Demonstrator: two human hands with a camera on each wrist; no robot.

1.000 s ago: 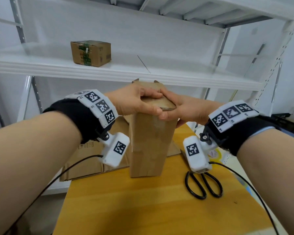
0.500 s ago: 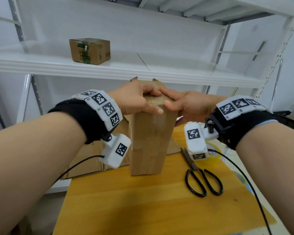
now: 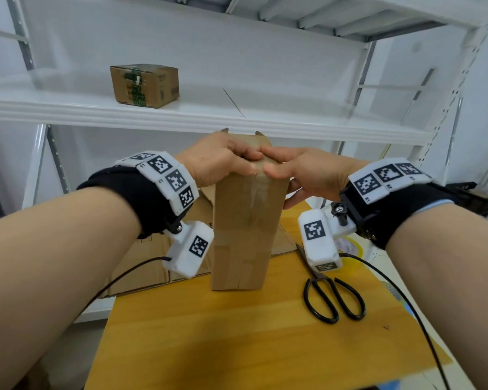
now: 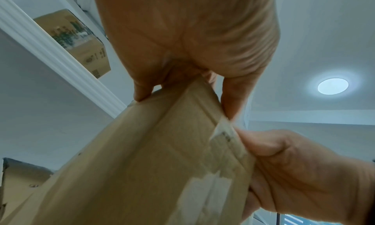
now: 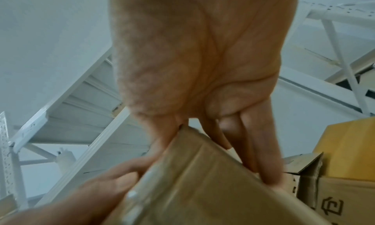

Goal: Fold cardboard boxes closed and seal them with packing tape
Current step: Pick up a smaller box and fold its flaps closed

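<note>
Yellow wooden bench [image 3: 237,347] fills lower frame, black scissors [image 3: 333,299] lower right. Tall cardboard box [image 3: 243,235] stands upright at centre of frame on the bench, tape strip visible down its near face. Left hand [image 3: 217,161] curled over the box top from the left, thumb and fingers pinching it; right hand [image 3: 307,173] clamps the top from the right, fingers down the far side. Flattened cartons [image 3: 141,266] behind. White shelf [image 3: 209,116] beyond, small taped box [image 3: 144,85] upper left. Risk: narrow box tips under uneven downward pressure, or flaps spring open if either grip loosens before taping.
</note>
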